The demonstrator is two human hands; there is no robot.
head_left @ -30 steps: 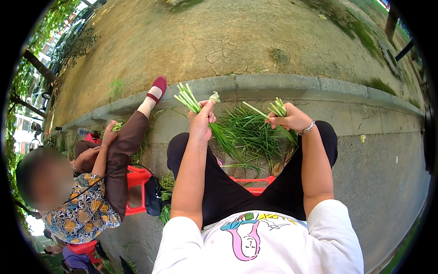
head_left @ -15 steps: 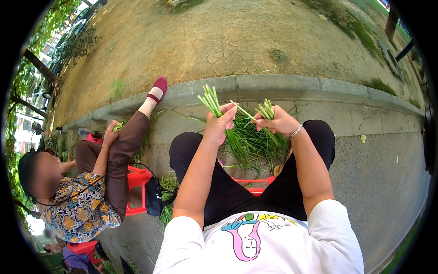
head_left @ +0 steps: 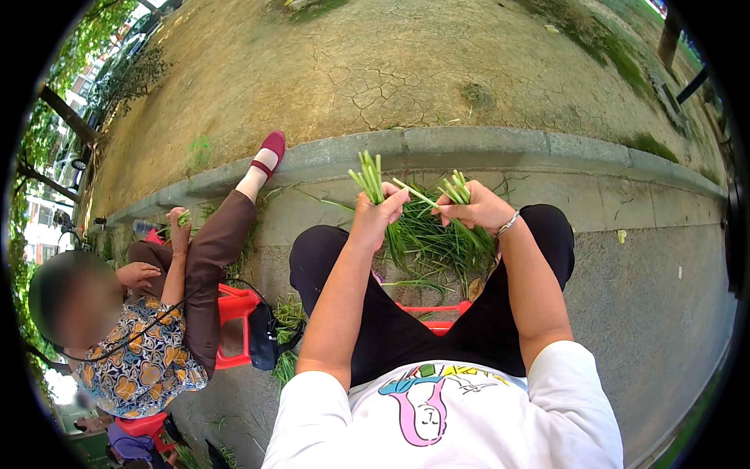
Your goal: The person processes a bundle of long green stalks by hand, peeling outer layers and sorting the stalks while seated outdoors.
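Observation:
My left hand point(head_left: 378, 217) is closed round a bunch of green stalks point(head_left: 368, 177), their pale cut ends fanned upward and thin green leaves hanging below. A short way to the right, my right hand point(head_left: 473, 209) grips a second bunch of green stalks point(head_left: 455, 187). From the right fingers a single stalk point(head_left: 414, 195) slants up and left, its pale end close to my left fingertips; whether they touch it I cannot tell. Under both hands, between my knees, lies a heap of long green leafy stalks point(head_left: 437, 244) on the paving.
A concrete kerb point(head_left: 476, 146) crosses in front of my knees, with cracked earth beyond. At left another person point(head_left: 144, 352) sits with greens in one hand. Between us are a red stool point(head_left: 234, 313), a black bag point(head_left: 263, 336) and scattered stalks point(head_left: 287, 316).
My left hand has turned slightly, and its bunch now stands more upright. My right hand has barely moved. The other person's hand with greens has shifted left, and their head has moved.

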